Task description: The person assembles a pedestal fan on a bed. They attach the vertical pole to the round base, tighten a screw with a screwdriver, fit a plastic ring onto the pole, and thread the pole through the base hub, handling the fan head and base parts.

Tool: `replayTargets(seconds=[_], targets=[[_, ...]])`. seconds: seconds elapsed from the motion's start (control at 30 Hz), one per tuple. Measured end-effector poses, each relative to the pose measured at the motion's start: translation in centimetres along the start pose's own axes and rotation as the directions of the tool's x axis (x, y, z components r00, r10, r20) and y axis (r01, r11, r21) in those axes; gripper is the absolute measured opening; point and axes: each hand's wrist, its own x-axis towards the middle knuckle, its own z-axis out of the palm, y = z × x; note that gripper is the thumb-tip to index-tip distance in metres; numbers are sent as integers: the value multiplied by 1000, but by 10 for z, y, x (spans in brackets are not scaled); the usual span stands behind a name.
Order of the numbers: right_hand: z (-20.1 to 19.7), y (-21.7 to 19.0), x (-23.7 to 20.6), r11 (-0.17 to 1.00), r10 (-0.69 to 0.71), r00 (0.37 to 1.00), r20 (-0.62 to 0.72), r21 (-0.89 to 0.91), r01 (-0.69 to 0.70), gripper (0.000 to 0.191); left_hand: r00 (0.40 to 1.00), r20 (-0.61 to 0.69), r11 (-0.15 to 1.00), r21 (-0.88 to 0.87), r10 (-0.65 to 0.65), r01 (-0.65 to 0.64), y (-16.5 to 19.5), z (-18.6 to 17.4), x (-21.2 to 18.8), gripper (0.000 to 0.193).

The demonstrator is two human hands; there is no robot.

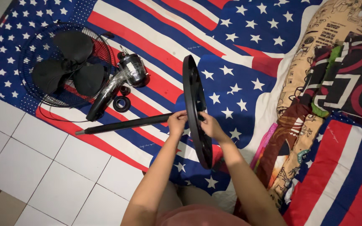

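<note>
A round black fan base [196, 111] is held on edge over a star-and-stripe blanket [239, 54].

The pole [126, 124] is gripped at the base by the left hand [177, 122]; the right hand [209, 125] seems closed on the far side, partly hidden.

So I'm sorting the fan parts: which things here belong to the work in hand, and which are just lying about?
In hand: left hand, right hand, round base, pole.
Fan parts nearby: grille with blades, motor head, ring nuts.
Lying about: pillows, flag sheet.
</note>
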Motion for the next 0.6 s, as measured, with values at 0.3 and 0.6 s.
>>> replayTargets(seconds=[0.3,0.6], targets=[[11,11,-5,936,-50,997,58,351,26,35,1000,-5,999,40,12,-12,-6,0,5,22],[5,7,0,968,-93,990,107,240,65,35,979,41,978,67,197,-200,-11,-2,11,17]])
